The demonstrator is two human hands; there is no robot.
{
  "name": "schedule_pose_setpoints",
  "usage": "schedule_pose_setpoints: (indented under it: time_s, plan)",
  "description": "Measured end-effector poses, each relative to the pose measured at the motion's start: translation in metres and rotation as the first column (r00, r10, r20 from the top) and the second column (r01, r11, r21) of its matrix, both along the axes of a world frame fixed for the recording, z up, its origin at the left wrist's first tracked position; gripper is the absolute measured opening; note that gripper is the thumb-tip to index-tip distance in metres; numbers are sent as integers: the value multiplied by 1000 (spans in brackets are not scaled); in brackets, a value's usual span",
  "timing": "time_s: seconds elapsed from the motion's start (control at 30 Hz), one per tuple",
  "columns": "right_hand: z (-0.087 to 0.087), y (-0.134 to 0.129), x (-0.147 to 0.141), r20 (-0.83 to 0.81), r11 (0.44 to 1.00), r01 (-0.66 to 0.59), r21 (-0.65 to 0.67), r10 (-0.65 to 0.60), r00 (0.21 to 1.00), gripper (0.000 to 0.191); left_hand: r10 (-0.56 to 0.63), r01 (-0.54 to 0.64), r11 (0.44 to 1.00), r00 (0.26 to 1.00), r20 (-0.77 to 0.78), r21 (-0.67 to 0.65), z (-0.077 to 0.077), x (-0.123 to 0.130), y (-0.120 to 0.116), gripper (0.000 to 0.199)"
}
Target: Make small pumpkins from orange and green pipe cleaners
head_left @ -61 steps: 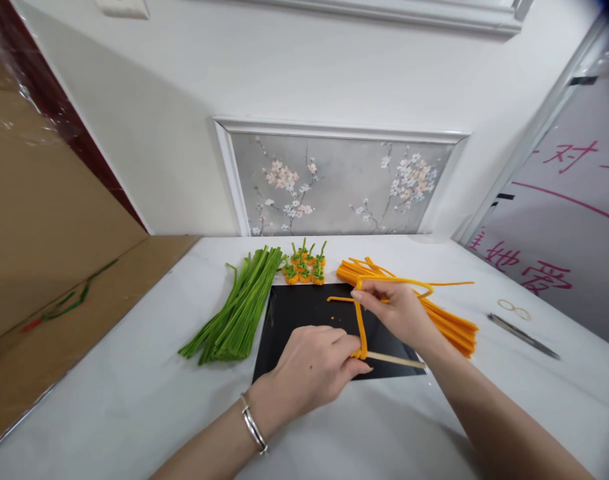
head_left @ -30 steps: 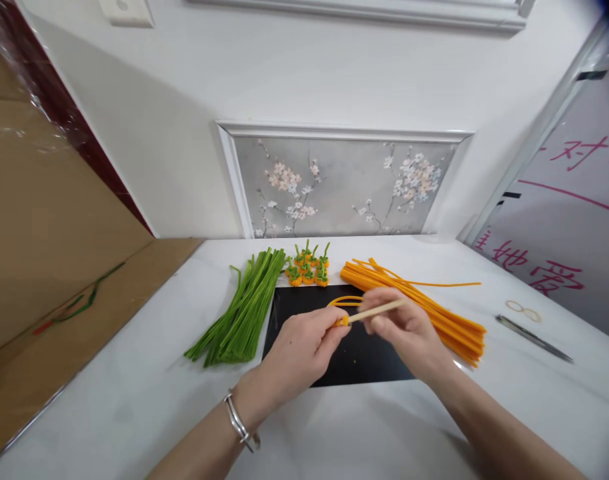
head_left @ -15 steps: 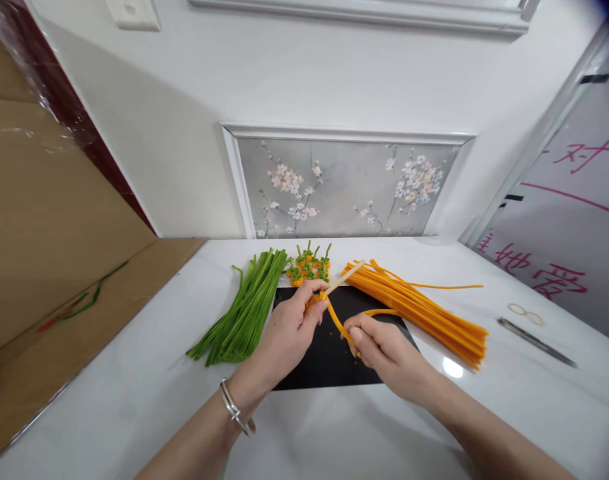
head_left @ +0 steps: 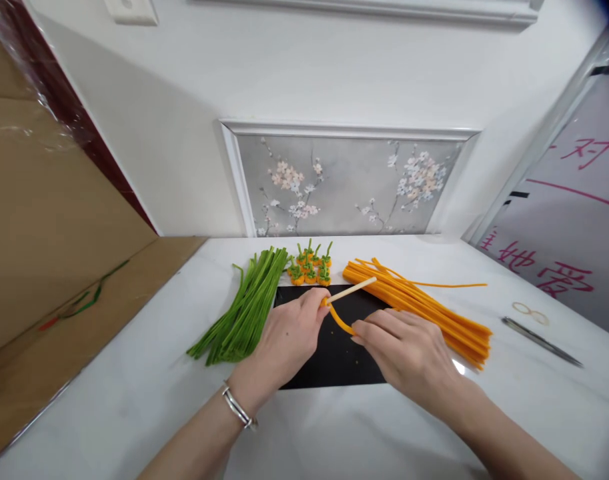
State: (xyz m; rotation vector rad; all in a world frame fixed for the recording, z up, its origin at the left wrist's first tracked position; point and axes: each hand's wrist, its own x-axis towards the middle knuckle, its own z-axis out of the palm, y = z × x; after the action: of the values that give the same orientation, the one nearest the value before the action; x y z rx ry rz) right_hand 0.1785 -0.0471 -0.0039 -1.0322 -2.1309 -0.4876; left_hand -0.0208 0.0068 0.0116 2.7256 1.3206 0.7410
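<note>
White desk (head_left: 304, 440) beneath everything. Black mat (head_left: 341, 367) flat on it, under both hands. Orange bundle (head_left: 429, 310) right of mat, green bundle (head_left: 241, 310) left. Right hand (head_left: 411, 347) over mat's right part, fingers bent close together, tips gripping orange strand (head_left: 340, 322). Left hand (head_left: 291, 333) opposite — fingers nearly closed, pinching near end of wooden stick (head_left: 354, 290) along with strand. Stick slants up rightward; strand sags between both sets of fingertips — its left end mostly hidden. Small green-and-orange pieces (head_left: 310, 273) clustered beyond mat
</note>
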Motion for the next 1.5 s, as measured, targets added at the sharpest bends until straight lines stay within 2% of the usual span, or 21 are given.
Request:
schedule_pose_setpoints:
  time_s: [0.17, 0.33, 0.43, 0.5, 0.6, 0.7, 0.8, 0.9, 0.97, 1.03, 1.13, 1.2, 1.4, 1.5]
  plan:
    - [15, -2, 6, 40, 993, 34, 114, -39, 998, 14, -44, 53, 997, 989, -139, 60, -7, 3, -1, 17]
    - [20, 7, 13, 24, 980, 105, 171, -110, 994, 13, -78, 102, 989, 975, -209, 106, -10, 7, -3, 15]
    - [20, 14, 19, -22, 978, 153, 143, -151, 988, 16, -133, 159, 979, 971, -200, 124, -11, 8, -5, 11]
    - [20, 19, 23, -38, 982, 181, 57, -179, 983, 23, -189, 216, 969, 961, -200, 123, -11, 9, -8, 8]
    - [19, 27, 32, -30, 970, 173, -168, -180, 983, 29, -267, 293, 951, 941, -205, 104, -12, 10, -12, 12]
    - [15, 36, 40, -43, 910, 67, -408, -92, 995, 24, -315, 340, 933, 930, -190, 117, -16, 9, -14, 27]
    - [9, 42, 43, -93, 843, -55, -536, 6, 996, 19, -334, 356, 925, 928, -165, 135, -19, 8, -14, 35]
    - [3, 43, 42, -115, 812, -127, -570, 75, 991, 20, -328, 344, 927, 937, -121, 151, -16, 8, -12, 30]
    - [-1, 41, 39, -109, 809, -147, -568, 103, 989, 22, -317, 325, 930, 946, -72, 172, -12, 8, -11, 23]
    - [-4, 37, 34, -70, 829, -127, -544, 105, 992, 23, -307, 304, 933, 952, -15, 192, -8, 8, -9, 18]
    - [-7, 28, 24, 51, 866, -27, -499, 61, 997, 19, -275, 264, 946, 961, 33, 189, -4, 7, -7, 19]
    - [-5, 22, 18, 121, 870, 17, -492, 49, 991, 16, -226, 216, 961, 973, 41, 173, -4, 5, -6, 19]
    - [6, 4, 7, 149, 890, -12, -456, 90, 985, 10, -81, 75, 985, 996, 28, 157, -3, -1, -2, 21]
    - [4, 0, 7, 129, 915, -33, -403, 92, 987, 11, -68, 64, 995, 996, 54, 75, 2, 0, -4, 25]
